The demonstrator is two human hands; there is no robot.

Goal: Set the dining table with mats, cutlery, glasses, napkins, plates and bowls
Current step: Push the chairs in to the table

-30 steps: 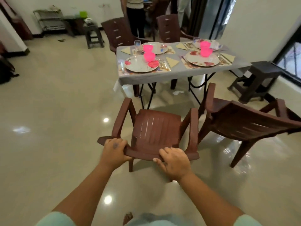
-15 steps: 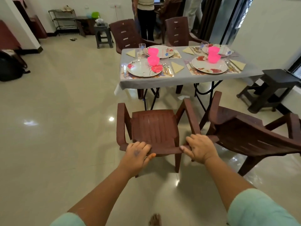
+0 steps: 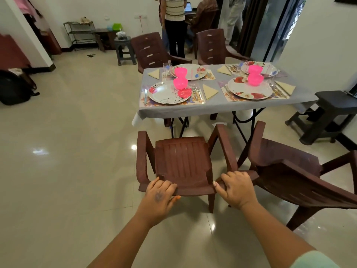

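Now: left hand (image 3: 160, 196) and right hand (image 3: 236, 188) each hold a closed grip on the brown chair (image 3: 183, 163) top rail; set tabletop (image 3: 218, 105) beyond.

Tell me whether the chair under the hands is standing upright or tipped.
Upright. The chair has its seat level and its visible legs on the floor; the left hand and right hand grip its backrest top.

We take the table (image 3: 222, 107) as our mark: four plates (image 3: 168, 93) lie on it, a bowl (image 3: 180, 83) on each; two chairs (image 3: 183, 163) stand before it, two chairs (image 3: 152, 49) behind it, a stool (image 3: 336, 113) to its right
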